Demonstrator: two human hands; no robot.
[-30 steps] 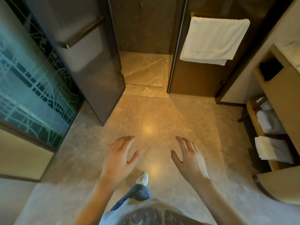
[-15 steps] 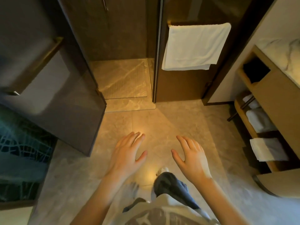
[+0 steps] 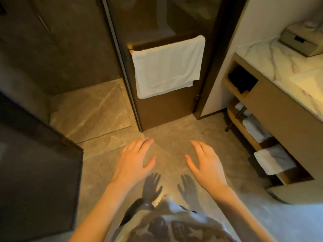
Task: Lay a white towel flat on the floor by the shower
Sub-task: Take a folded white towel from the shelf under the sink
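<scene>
A white towel (image 3: 167,67) hangs folded over a dark bar on the glass shower panel, straight ahead and above my hands. My left hand (image 3: 134,161) and my right hand (image 3: 205,165) hover palm-down over the stone floor (image 3: 174,137), fingers spread, holding nothing. Both hands are well short of the towel. The shower floor (image 3: 90,110) lies to the left of the panel, behind a low step.
An open dark glass shower door (image 3: 40,172) stands at my left. A vanity (image 3: 283,109) with a marble top stands at the right, with folded white towels (image 3: 274,161) on its lower shelves and a tissue box (image 3: 302,41) on top.
The view has swung left to right and moved closer, so the hanging towel now sits centre frame and larger. Both hands stay open and have risen slightly toward it.
</scene>
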